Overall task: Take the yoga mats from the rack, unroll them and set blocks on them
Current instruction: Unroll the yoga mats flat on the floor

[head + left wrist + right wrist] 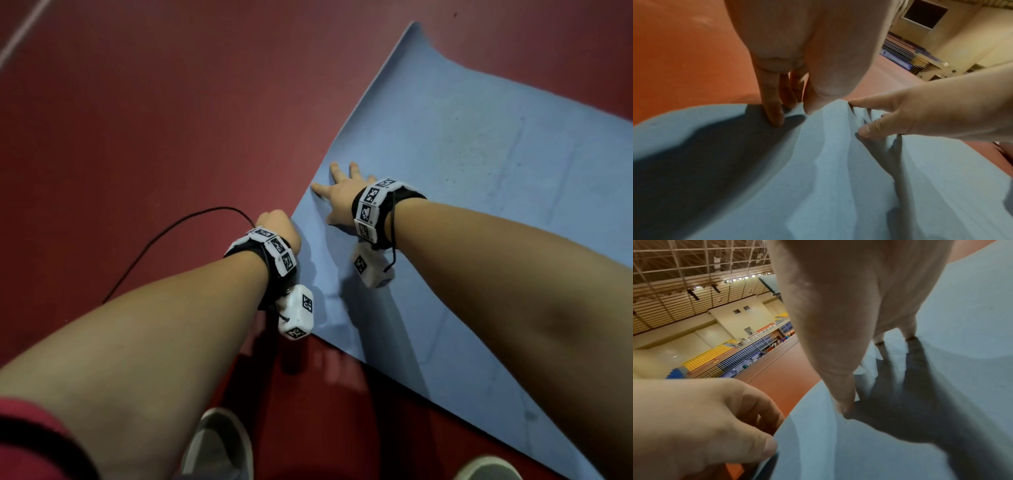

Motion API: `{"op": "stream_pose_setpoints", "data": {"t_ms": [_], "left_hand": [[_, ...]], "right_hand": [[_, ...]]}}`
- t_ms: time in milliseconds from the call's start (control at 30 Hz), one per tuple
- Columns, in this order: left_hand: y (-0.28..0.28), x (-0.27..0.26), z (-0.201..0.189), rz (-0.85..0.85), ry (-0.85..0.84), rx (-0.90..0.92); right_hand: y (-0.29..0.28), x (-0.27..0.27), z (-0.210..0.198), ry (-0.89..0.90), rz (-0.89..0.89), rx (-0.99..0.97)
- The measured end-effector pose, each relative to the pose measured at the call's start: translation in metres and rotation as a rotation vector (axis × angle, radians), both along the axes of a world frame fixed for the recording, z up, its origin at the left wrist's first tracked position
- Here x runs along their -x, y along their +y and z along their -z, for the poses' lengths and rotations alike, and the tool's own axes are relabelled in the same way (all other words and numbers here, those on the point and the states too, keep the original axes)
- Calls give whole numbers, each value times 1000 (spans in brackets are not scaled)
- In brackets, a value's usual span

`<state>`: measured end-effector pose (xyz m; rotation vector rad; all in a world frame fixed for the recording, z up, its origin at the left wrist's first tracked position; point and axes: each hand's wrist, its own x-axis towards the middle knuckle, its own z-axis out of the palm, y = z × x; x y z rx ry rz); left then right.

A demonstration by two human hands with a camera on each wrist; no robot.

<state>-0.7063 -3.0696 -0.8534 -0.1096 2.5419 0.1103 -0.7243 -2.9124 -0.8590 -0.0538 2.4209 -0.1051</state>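
Observation:
A blue yoga mat (462, 154) lies unrolled on the red floor, with its near corner between my hands. My left hand (277, 226) is at that corner. In the right wrist view its fingers curl under the mat's edge (777, 449) with the thumb on top, pinching it. My right hand (342, 192) rests flat on the mat just inside the corner, with fingers spread and pressing down. The left wrist view shows the mat (818, 178) rippled between both hands. No blocks or rack are in view.
A black cable (164, 236) loops over the red floor (137, 120) left of my left hand. My two shoes (219, 445) stand at the bottom edge beside the mat. Bleachers (715, 356) line the hall far off.

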Motion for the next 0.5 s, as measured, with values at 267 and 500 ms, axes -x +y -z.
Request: {"op": "stream_pose_setpoints", "data": {"t_ms": [267, 500], "left_hand": [[-38, -11, 27, -218, -86, -145], [-37, -28, -22, -243, -54, -358]], "right_hand": [[-45, -10, -7, 164, -335, 55], [-37, -13, -29, 404, -345, 91]]}}
